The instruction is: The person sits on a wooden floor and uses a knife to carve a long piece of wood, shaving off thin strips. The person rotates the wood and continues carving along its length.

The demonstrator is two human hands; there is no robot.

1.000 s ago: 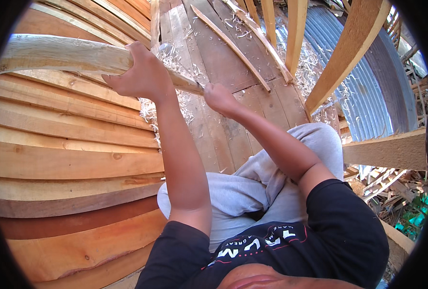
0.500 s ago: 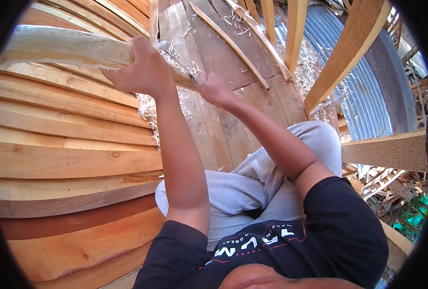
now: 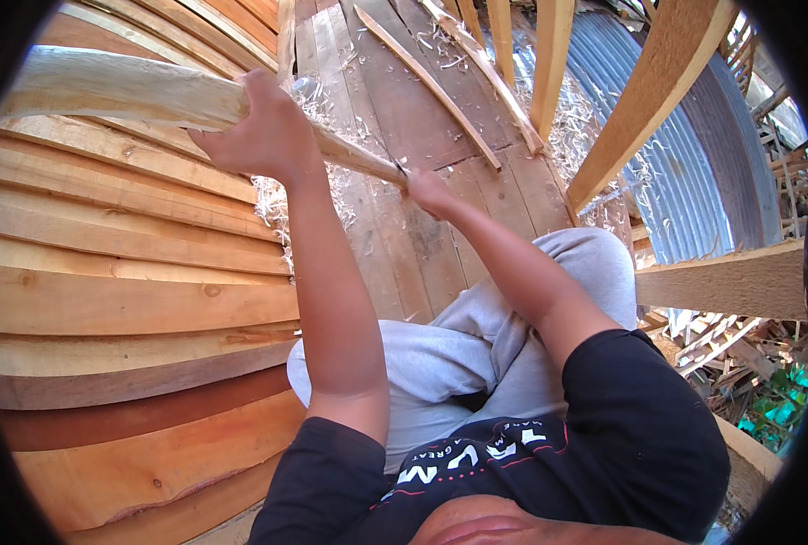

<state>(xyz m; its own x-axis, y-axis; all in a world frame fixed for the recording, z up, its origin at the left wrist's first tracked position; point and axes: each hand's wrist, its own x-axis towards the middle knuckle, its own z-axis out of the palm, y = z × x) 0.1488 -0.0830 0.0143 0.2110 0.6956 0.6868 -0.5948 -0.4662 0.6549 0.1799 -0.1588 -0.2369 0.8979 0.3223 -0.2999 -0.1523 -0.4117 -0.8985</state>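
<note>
A long pale wooden pole (image 3: pixel 122 89) runs from the upper left and tapers toward the middle. My left hand (image 3: pixel 263 132) is wrapped around its thick part from above. My right hand (image 3: pixel 429 193) is a closed fist at the pole's thin end, where a thin dark tip, seemingly a small blade (image 3: pixel 400 168), sticks out against the wood. Both forearms reach up from my lap. I sit in grey trousers (image 3: pixel 477 336) and a black shirt.
Stacked curved planks (image 3: pixel 122 291) fill the left side. Dark floorboards (image 3: pixel 422 100) strewn with pale wood shavings (image 3: pixel 281 195) lie ahead. Upright timber frames (image 3: pixel 658 82) and corrugated metal sheeting (image 3: pixel 695 182) stand on the right, with scrap wood beyond.
My right hand slid a short way up the thin end of the pole, then came back down toward me. My left hand kept its hold and the pole shifted only slightly.
</note>
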